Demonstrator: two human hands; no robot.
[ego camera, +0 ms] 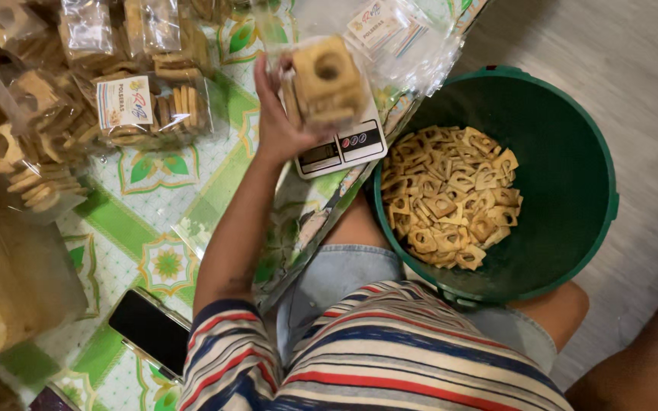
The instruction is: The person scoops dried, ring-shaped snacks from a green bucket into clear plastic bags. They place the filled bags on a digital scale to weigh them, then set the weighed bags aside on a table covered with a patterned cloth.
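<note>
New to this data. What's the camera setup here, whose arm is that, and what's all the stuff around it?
There is one camera, worn on a person's head and looking down, so the striped shirt at the bottom is the wearer's own. No robot is involved. The left hand holds a clear bag of square biscuits, each with a round hole, on or just above a small digital scale. The right hand is out of view. A green bucket of loose biscuits sits by the knees. More filled bags lie on a green patterned mat, and a dark phone rests near the elbow.
</note>
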